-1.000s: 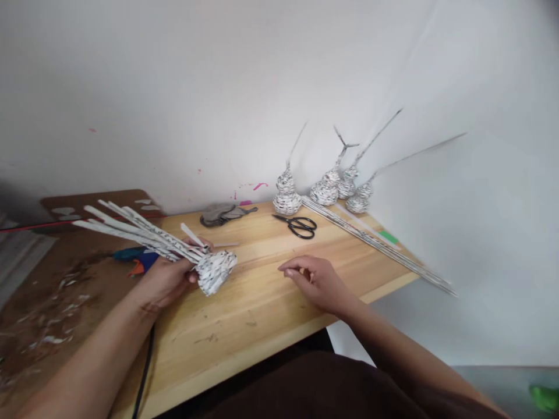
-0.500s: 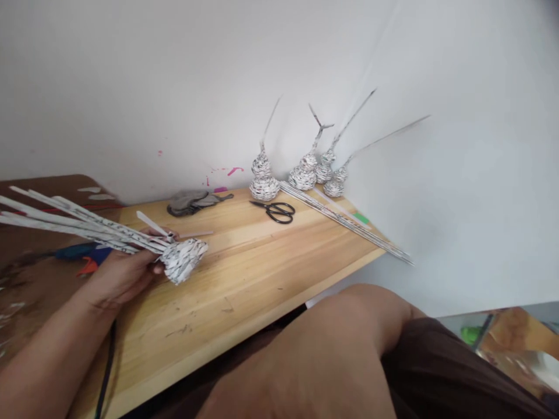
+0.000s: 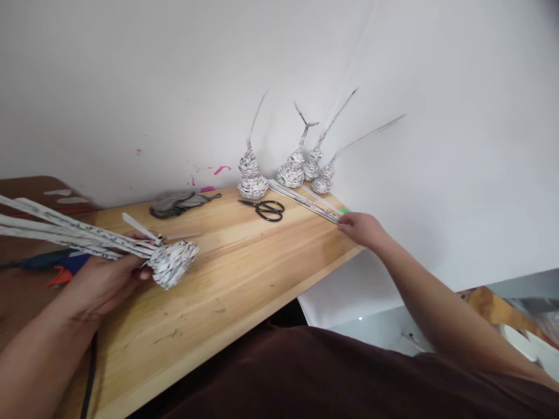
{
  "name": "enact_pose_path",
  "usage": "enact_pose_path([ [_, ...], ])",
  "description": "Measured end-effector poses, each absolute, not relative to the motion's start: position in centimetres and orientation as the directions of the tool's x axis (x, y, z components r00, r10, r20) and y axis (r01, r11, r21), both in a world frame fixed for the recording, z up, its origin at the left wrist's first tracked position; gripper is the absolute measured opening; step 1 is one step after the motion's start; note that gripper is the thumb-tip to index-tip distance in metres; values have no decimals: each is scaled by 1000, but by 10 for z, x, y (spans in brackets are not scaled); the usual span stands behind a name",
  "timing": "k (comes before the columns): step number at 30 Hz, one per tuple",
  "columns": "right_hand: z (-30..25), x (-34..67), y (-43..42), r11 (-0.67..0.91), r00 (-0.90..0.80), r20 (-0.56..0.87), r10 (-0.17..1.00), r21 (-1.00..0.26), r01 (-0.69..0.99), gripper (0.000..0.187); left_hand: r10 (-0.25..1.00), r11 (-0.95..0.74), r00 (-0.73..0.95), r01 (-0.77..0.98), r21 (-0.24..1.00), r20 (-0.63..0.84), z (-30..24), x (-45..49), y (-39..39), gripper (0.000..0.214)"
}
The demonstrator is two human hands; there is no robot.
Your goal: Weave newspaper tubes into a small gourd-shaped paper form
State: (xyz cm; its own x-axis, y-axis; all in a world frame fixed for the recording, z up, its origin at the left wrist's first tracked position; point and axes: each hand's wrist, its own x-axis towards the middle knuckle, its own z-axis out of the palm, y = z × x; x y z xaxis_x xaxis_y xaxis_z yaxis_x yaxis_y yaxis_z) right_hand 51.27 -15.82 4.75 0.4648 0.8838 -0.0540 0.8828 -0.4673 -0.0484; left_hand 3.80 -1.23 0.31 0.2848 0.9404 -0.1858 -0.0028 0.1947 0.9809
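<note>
My left hand (image 3: 105,282) is closed round a half-woven piece of rolled newspaper (image 3: 172,263), whose loose paper tubes (image 3: 56,230) fan out to the left. It rests low over the wooden table (image 3: 244,273). My right hand (image 3: 361,228) reaches to the table's far right edge and lies on the near end of a bundle of long paper tubes (image 3: 301,201). Its fingers curl down onto the bundle. Whether they grip it is unclear.
Several finished woven gourd shapes (image 3: 252,180) stand against the white wall at the back. Black scissors (image 3: 266,208) lie in front of them. A grey cloth (image 3: 174,202) lies further left. A blue and orange glue gun (image 3: 55,265) sits at the left, its black cord (image 3: 87,378) hanging down.
My right hand left the middle of the table, swung past the camera and reached out to the tube bundle at the right edge. The view turned right. My left hand kept its hold.
</note>
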Motion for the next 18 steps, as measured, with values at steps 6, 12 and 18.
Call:
enact_pose_path([
  [6, 41, 579, -179, -607, 609, -131, 782, 61, 793, 30, 927, 167, 343, -23, 986, -149, 3, 39, -12, 40],
  [12, 37, 583, -171, -582, 576, -230, 784, 49, 811, 17, 914, 171, 375, -16, 985, -153, 7, 43, -15, 37],
  [18, 61, 579, -159, -539, 508, -332, 795, 1, 843, 22, 909, 168, 392, -35, 985, -141, 4, 42, -14, 27],
])
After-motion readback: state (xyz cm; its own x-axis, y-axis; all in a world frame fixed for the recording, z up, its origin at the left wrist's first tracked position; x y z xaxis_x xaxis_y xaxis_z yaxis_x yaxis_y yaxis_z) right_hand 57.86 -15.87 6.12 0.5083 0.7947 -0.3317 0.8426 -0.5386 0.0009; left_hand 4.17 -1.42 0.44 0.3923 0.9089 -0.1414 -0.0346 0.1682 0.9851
